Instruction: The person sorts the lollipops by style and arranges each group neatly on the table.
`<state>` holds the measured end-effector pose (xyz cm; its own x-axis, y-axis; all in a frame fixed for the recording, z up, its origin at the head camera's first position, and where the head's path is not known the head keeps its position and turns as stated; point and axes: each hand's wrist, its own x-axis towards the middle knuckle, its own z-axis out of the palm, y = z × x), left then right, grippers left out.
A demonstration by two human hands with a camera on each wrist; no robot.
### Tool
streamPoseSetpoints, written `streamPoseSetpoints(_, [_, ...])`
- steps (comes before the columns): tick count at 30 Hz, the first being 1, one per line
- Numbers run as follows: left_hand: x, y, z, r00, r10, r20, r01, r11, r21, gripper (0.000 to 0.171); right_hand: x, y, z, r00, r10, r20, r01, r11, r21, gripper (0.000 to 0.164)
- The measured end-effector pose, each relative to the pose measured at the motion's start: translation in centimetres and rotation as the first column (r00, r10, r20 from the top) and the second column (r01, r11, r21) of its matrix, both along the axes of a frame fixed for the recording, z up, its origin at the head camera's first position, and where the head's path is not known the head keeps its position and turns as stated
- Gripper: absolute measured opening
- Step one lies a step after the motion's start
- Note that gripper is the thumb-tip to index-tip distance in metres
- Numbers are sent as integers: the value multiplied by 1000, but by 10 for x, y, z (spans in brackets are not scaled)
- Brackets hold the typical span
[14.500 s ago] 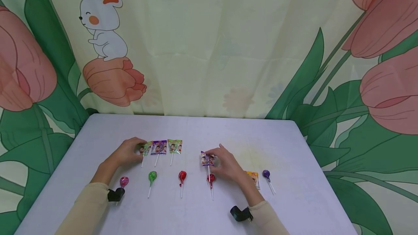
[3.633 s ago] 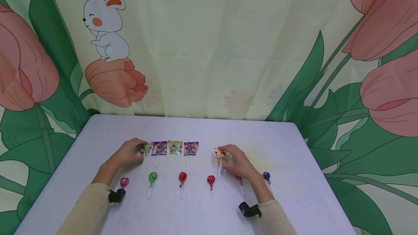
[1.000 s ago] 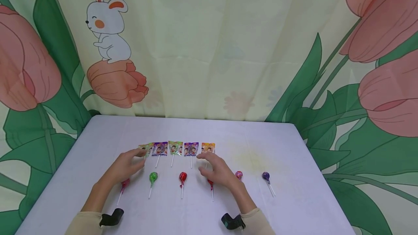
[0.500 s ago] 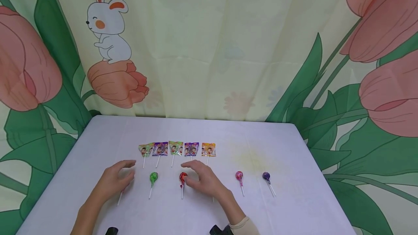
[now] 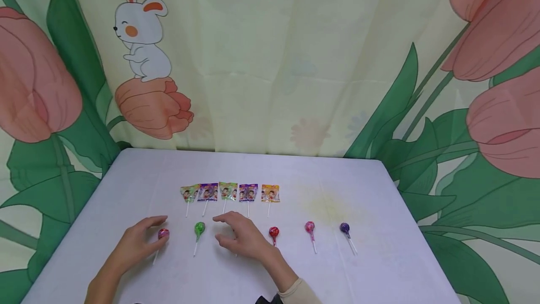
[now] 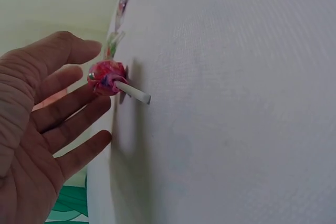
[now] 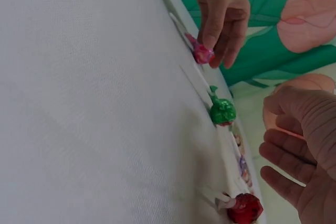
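Observation:
My left hand (image 5: 131, 247) is around the pink lollipop (image 5: 163, 233) at the left end of the near row, fingers spread and thumb apart. In the left wrist view the candy head (image 6: 106, 77) sits between the thumb and fingertips, its white stick (image 6: 134, 92) pointing away from the palm. My right hand (image 5: 246, 236) hovers with loosely bent fingers, holding nothing, just right of the green lollipop (image 5: 199, 228). It hides a red lollipop in the head view; the right wrist view shows that red lollipop (image 7: 245, 209) below the hand.
Flat-wrapped lollipops stand in a back row: green (image 5: 189, 193), purple (image 5: 208, 192), green (image 5: 228, 191), purple (image 5: 248, 192) and orange (image 5: 270, 193). Farther right in the near row lie red (image 5: 274, 232), pink (image 5: 310, 227) and dark purple (image 5: 345, 228) lollipops on the white-covered table (image 5: 379, 266).
Purple and orange flat-wrapped lollipops joined the back row, and the right hand let go. Since then both hands have drawn back toward the near row, the right moving left, the left reaching the pink lollipop.

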<state>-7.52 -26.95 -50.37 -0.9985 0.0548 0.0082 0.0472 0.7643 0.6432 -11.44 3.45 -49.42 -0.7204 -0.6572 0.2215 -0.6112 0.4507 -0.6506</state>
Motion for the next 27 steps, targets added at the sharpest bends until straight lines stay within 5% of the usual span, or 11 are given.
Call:
streamPoseSetpoints(6, [2,-4,-1,1000,1,2,-1,1000,-5,54,-3,-26,-3,999,-20,-49,23,998,57,39])
streamPoseSetpoints(18, [-2,-5,-5,998,2,58,-1,1000,-13,43,-6,-52,-18,997,-84,1,83,990,112,36])
streamPoseSetpoints(27, [-5,-4,-5,999,-3,50,4,1000,-26,34,-8,-60,-23,993,-117,-28,118,990,83,30])
